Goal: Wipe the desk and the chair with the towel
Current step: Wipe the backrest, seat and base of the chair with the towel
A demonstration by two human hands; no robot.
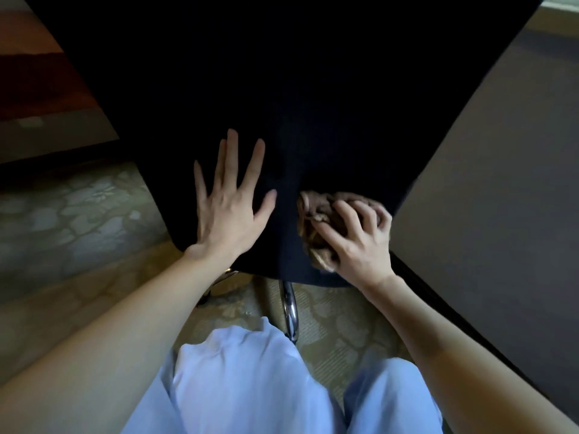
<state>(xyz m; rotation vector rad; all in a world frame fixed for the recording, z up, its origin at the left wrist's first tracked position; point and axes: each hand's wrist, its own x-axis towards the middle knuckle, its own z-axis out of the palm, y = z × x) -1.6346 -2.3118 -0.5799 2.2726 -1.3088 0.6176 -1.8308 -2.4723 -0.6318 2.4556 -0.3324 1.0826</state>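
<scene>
1. Wiping is under way on the chair [313, 104]. Its black upholstered surface fills the upper middle of the view, seen from close above.
2. Right hand [357, 242]: the fingers are curled round the towel [319, 214], which is bunched into a brown wad. The wad is pressed on the chair near the lower right edge of the black surface, just beside the desk [485, 183].
3. Left hand [230, 211]: the fingers are straight and spread, with the palm flat on the chair to the left of the towel. It holds nothing and appears to steady the chair.
4. Desk: the grey top with its dark edge runs along the right side of the view. The towel does not touch it. No streaks or damp marks show, so it cannot be told whether the desk has been wiped.
5. Chair base: a chrome leg [289, 308] shows under the black surface, above the carpet [78, 214] and the person's pale blue trousers [250, 386].
6. Progress (judgement): the chair is the step in hand. The towel covers one small patch near the lower edge, so most of the black surface above and to the left is probably yet to be wiped. The dark fabric shows no trace either way.
7. Remaining (judgement): finish the black surface, then any chair parts out of view. The desk is either done or pending.
</scene>
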